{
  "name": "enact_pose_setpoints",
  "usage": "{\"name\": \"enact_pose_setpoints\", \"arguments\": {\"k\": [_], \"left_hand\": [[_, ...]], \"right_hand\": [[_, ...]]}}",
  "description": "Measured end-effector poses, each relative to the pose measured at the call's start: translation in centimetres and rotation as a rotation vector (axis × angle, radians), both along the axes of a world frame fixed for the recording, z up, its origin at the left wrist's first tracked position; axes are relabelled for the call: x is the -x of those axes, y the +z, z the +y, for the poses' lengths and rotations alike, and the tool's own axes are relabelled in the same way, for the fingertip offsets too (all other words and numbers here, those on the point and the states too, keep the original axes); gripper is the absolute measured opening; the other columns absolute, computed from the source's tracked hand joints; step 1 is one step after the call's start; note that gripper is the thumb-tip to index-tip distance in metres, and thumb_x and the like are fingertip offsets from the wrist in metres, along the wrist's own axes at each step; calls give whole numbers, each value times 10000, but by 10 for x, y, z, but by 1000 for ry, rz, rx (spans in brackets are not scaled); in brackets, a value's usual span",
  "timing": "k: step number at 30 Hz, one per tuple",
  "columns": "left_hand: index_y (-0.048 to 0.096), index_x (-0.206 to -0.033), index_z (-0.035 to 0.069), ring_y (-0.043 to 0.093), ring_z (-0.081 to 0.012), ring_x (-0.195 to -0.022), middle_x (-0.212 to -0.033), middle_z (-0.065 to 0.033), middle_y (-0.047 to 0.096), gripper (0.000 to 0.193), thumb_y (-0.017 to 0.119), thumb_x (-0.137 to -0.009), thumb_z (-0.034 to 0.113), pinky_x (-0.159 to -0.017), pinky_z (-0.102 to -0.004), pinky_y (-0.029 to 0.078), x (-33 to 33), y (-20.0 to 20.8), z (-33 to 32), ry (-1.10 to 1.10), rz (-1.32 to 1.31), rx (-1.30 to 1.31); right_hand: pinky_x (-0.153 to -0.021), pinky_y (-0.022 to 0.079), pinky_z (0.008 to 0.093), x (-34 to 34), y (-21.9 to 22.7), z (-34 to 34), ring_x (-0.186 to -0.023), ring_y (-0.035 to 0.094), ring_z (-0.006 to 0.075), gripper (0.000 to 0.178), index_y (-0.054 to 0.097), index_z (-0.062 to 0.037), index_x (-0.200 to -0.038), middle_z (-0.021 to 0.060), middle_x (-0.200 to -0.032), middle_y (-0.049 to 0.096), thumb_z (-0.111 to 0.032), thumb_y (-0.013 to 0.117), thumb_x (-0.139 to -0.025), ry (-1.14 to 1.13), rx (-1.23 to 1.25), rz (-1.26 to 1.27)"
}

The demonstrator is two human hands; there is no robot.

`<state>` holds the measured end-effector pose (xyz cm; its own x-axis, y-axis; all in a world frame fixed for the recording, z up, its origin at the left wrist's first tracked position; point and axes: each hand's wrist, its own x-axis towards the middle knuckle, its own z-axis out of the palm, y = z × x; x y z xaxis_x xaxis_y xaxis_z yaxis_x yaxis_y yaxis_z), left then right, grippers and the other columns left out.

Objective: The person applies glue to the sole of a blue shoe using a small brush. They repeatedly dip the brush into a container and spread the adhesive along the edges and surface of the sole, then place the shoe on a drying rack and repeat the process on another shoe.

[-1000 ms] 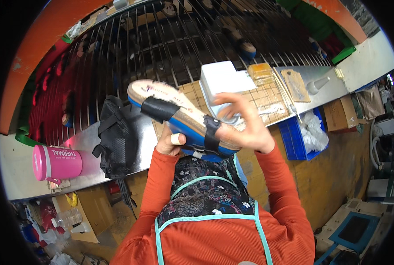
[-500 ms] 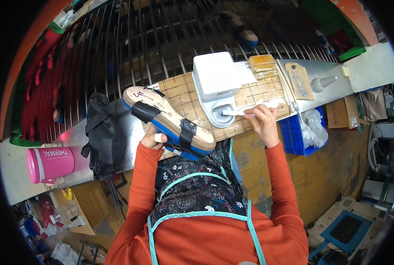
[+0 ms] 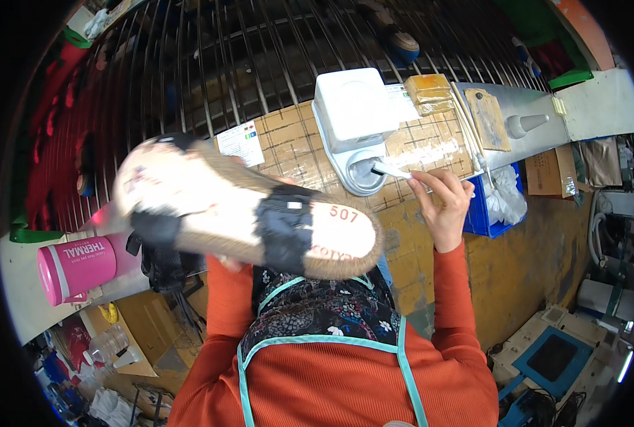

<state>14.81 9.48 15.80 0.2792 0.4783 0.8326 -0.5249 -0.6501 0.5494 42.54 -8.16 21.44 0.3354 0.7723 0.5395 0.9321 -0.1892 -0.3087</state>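
Two things are in my hands. My left grip (image 3: 228,264) is clamped on the cork-soled sandal (image 3: 235,203), and it supports this from below. Only a little of my skin is visible under the near edge, so I cannot tell how each finger lies. The sandal is raised in front of my apron (image 3: 331,309), over the near side of the worktop (image 3: 523,103). Its pale insole faces up, with the heel to the right, and two black straps cross over it; the toe part looks blurred.

My right grip (image 3: 445,208) is pinched together on the end of a thin white-handled tool (image 3: 397,172), the thumb and the forefinger meeting there, while the other fingers are loosely bent. The darker far end of this tool is inside the round cup (image 3: 364,175), which is joined to the near side of the white container (image 3: 352,110). This container stands on the grid-lined board (image 3: 288,146), and just beside it is the amber block (image 3: 429,92). To the left of the sandal is the pink jug (image 3: 82,267).
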Motion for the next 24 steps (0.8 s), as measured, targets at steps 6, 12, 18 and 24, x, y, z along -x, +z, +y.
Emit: {"name": "enact_pose_setpoints", "arguments": {"k": [6, 12, 18, 24], "left_hand": [[304, -1471, 247, 170, -432, -1436, -1539, -175, 282, 619, 540, -934, 444, -1070, -747, 144, 3, 85, -12, -1025, -450, 760], [241, -1489, 126, 230, -412, -1420, -1564, -187, 198, 1081, 762, -670, 602, -1156, -581, 201, 22, 78, 5, -780, -376, 348], [310, -1477, 98, 345, -440, -1342, -1470, -226, 359, 848, 709, -805, 426, -1072, -578, 350, 36, 115, 28, -1426, -323, 806], [247, -1517, 130, 31, -439, -1452, -1573, -137, 232, 1209, 937, -548, 344, -1076, -744, 142, 59, 109, 4, -630, -373, 515]], "right_hand": [[-730, 293, 294, 3, 9, -6, -770, 590, 92, 148, 763, -159, -885, -45, -803, 668, -161, 803, -743, 30, -159, 118], [-743, 283, 325, 2, -22, 3, -740, 546, 119, 83, 752, -189, -834, -53, -748, 623, -203, 783, -759, 18, 65, -19], [-793, 296, 339, -6, -23, 21, -767, 542, 121, 156, 738, -245, -869, -74, -821, 621, -229, 799, -727, 35, -30, -250], [-789, 278, 305, -8, 10, -9, -751, 536, 89, 222, 747, -261, -911, -74, -813, 618, -195, 819, -712, 9, -207, -205]]}}
